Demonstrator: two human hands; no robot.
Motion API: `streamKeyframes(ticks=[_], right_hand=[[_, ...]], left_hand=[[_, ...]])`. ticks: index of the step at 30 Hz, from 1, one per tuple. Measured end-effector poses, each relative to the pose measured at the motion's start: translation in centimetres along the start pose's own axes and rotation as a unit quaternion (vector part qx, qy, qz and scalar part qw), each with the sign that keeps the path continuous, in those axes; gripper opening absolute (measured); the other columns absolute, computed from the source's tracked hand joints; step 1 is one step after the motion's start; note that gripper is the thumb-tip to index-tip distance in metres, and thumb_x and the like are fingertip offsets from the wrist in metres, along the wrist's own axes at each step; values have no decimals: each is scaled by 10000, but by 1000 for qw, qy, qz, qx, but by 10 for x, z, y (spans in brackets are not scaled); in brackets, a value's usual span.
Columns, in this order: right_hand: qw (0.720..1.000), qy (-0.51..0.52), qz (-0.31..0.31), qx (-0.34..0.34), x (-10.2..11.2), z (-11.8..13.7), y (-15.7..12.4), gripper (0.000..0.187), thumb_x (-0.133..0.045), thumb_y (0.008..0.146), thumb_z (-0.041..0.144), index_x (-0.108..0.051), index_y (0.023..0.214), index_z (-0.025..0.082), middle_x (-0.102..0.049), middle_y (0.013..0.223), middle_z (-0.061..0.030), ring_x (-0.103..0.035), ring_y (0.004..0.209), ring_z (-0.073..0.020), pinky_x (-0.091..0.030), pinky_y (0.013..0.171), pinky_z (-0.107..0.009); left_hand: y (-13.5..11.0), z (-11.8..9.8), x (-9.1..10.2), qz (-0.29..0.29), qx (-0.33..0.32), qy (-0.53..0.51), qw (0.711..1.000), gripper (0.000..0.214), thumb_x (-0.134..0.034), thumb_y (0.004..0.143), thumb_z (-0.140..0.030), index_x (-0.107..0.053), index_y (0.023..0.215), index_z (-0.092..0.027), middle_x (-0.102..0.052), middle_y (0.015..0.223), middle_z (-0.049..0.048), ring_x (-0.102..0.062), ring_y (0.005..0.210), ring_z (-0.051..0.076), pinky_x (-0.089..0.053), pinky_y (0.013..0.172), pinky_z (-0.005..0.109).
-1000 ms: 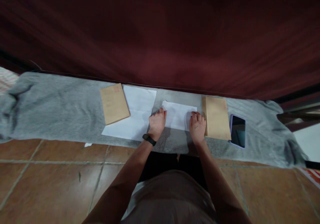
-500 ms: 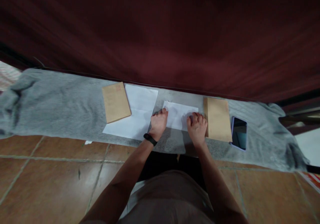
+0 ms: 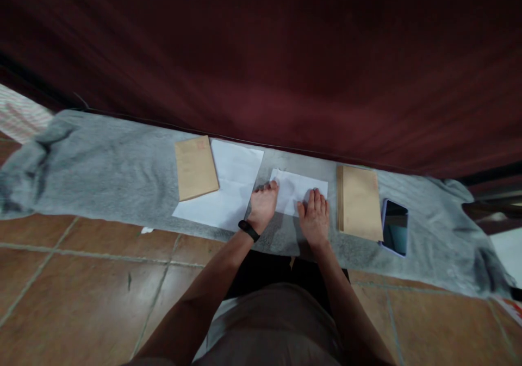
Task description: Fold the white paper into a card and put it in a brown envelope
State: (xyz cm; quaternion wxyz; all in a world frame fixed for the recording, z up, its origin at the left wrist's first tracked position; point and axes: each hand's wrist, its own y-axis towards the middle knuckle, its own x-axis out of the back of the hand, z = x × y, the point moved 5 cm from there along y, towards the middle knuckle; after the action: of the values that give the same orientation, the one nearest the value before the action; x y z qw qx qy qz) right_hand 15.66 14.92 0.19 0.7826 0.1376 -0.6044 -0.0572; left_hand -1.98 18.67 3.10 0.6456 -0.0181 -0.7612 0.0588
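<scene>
A small white sheet of paper (image 3: 291, 182), apparently folded, lies in front of me on the grey cloth. My left hand (image 3: 264, 200) has its fingers curled in at the sheet's left edge, with the thumb side on the paper. A dark band circles that wrist. Flat on the right part of the sheet rests my right hand (image 3: 315, 216), fingers stretched out and thumb apart. Left of my left hand is a larger white sheet (image 3: 236, 178), partly covered by a stack of brown envelopes (image 3: 196, 168). Another stack of brown envelopes (image 3: 361, 203) lies right of my right hand.
A phone (image 3: 395, 227) with a pale purple case sits beside the right stack. The grey cloth (image 3: 122, 173) covers a long narrow surface. A dark red curtain (image 3: 261, 56) hangs behind it. Brown floor tiles (image 3: 101, 290) show below, with a white scrap (image 3: 147, 230).
My right hand has moved left, away from the right envelope stack, and has flattened on the small sheet. My left hand stays at the sheet's left edge. The view has shifted slightly.
</scene>
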Motion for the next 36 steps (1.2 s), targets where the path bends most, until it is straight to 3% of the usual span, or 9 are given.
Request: streamKeyframes(ticks=[8, 17, 22, 25, 28, 30, 33, 36], right_hand=[[1000, -2, -1, -1, -1, 1, -1, 637, -335, 1071, 434, -325, 1572, 40, -406, 1582, -253, -342, 1488, -344, -324, 1177, -571], [1000, -22, -1, -6, -2, 1, -1, 666, -344, 1063, 498, -314, 1594, 96, -356, 1612, -244, -356, 1485, -354, -324, 1169, -589], [999, -29, 12, -16, -3, 2, 0, 672, -368, 1062, 486, -305, 1595, 82, -329, 1626, -241, -334, 1499, -345, -306, 1187, -558], [999, -33, 10, -18, -3, 3, 0, 655, -346, 1066, 481, -307, 1597, 99, -340, 1627, -224, -343, 1493, -340, -295, 1188, -551], [999, -37, 11, -18, -3, 3, 1, 649, -350, 1062, 477, -321, 1590, 101, -351, 1622, -221, -349, 1486, -345, -284, 1187, -547], [999, -42, 17, -21, -3, 3, 1, 643, -357, 1061, 459, -316, 1591, 98, -339, 1629, -220, -336, 1492, -344, -270, 1193, -542], [998, -51, 34, -18, -3, 4, 1, 619, -364, 1059, 383, -290, 1600, 92, -289, 1653, -213, -294, 1515, -332, -244, 1210, -524], [997, -51, 49, -18, -2, 4, 1, 594, -349, 1055, 310, -279, 1607, 99, -268, 1665, -194, -270, 1529, -318, -230, 1219, -513]], left_hand=[[-4, -3, 0, -25, -15, 11, 1000, 385, -280, 1054, -175, -526, 1348, -137, -705, 1065, 165, -691, 1012, 268, -512, 853, 360], [-1, 1, 4, -14, 0, 28, 1000, 554, -301, 1047, -198, -241, 1595, -143, -678, 1133, 173, -718, 910, 232, -541, 787, 319], [3, 6, 5, -12, 19, 4, 1000, 529, -285, 1071, -296, -283, 1581, -157, -681, 1153, 176, -719, 896, 242, -529, 775, 324], [0, 5, 11, -32, 23, 2, 999, 516, -266, 1073, -315, -343, 1556, -152, -675, 1183, 178, -698, 978, 273, -522, 847, 368], [-9, -6, 16, -65, -15, 17, 998, 504, -284, 1060, -264, -391, 1535, -132, -630, 1297, 204, -616, 1186, 311, -465, 1009, 436], [-18, -22, 14, -86, -84, 4, 993, 502, -301, 1059, -261, -399, 1536, -140, -543, 1455, 198, -503, 1356, 312, -398, 1114, 455], [-30, -45, -1, -97, -195, -31, 976, 508, -328, 1066, -309, -389, 1550, -166, -367, 1635, 127, -280, 1532, 279, -273, 1231, 469], [-30, -51, -21, -87, -206, -42, 974, 538, -340, 1067, -372, -382, 1557, -152, -330, 1659, 112, -225, 1560, 273, -215, 1263, 496]])
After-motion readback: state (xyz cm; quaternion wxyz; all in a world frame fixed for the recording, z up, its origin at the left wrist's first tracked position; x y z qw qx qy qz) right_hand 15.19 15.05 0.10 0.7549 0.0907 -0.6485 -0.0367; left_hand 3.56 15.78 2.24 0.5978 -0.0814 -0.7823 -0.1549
